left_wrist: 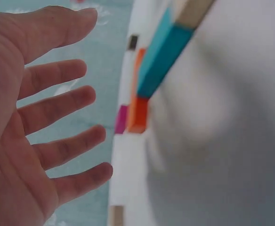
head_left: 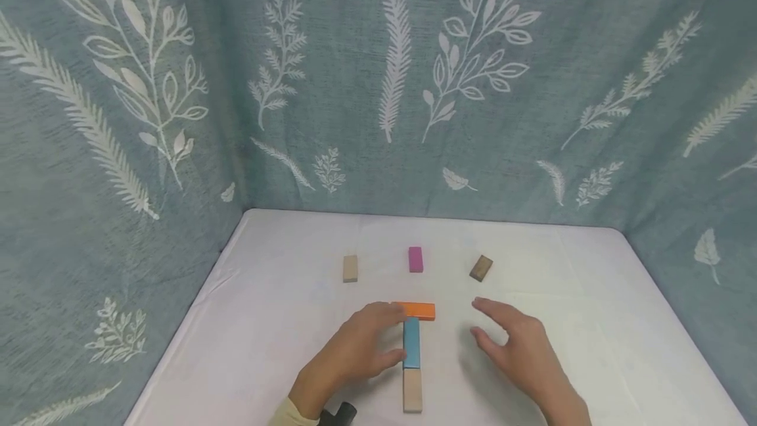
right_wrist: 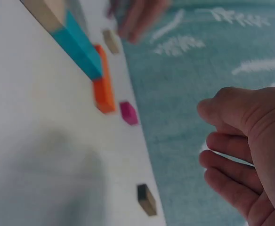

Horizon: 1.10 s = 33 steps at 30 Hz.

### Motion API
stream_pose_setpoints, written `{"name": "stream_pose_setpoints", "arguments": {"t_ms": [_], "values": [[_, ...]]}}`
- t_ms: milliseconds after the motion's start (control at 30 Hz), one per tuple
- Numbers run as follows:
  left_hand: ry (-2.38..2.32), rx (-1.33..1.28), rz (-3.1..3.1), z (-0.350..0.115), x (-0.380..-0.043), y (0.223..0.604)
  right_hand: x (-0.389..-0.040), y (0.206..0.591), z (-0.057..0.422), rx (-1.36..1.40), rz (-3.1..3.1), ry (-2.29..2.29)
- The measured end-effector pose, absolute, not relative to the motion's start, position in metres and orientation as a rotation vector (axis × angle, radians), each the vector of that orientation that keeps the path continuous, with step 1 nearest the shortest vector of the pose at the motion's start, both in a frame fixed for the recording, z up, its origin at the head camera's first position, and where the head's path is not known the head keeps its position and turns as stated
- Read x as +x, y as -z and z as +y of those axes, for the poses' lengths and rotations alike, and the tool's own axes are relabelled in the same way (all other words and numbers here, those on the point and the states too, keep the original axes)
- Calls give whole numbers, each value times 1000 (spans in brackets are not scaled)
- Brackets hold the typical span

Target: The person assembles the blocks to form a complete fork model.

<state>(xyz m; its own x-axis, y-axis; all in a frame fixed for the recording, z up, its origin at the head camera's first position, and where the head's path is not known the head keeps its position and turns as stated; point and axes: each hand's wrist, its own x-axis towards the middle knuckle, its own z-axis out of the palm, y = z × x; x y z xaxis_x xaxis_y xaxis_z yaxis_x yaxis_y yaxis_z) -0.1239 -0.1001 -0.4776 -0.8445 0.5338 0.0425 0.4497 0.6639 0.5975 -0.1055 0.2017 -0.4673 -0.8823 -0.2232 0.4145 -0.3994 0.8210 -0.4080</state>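
An orange block (head_left: pixel 420 311) lies crosswise on the table. A blue block (head_left: pixel 411 344) runs from it toward the front, followed end to end by a plain wooden block (head_left: pixel 412 391), so the three form a T. My left hand (head_left: pixel 362 342) hovers just left of them, its fingertips overlapping the orange and blue blocks in the head view. In the left wrist view its fingers are spread, with nothing in the palm. To the right of the T, my right hand (head_left: pixel 523 350) is held above the table, thumb and fingers apart, holding nothing.
Farther back on the white table (head_left: pixel 284 334) lie a light wooden block (head_left: pixel 351 268), a magenta block (head_left: pixel 416 259) and a darker brown block (head_left: pixel 481 268) turned at an angle. A green leaf-patterned curtain (head_left: pixel 343 84) hangs behind and along the sides.
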Motion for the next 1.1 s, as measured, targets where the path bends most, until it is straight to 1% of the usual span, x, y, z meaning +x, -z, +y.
{"name": "stream_pose_setpoints", "arguments": {"t_ms": [100, 233, 600, 1100], "values": [[-848, 848, 2751, -98, -112, 486, -119, 463, 210, 459, -2641, -706], [-761, 843, 2733, -91, -105, 494, -135, 459, 220, 433, -2642, -709], [-663, 811, 2719, -85, -102, 501, -172, 464, 245, 322, -2682, -796], [-698, 790, 2724, -83, -102, 501, -217, 501, 259, 259, -2738, -1034]]}}
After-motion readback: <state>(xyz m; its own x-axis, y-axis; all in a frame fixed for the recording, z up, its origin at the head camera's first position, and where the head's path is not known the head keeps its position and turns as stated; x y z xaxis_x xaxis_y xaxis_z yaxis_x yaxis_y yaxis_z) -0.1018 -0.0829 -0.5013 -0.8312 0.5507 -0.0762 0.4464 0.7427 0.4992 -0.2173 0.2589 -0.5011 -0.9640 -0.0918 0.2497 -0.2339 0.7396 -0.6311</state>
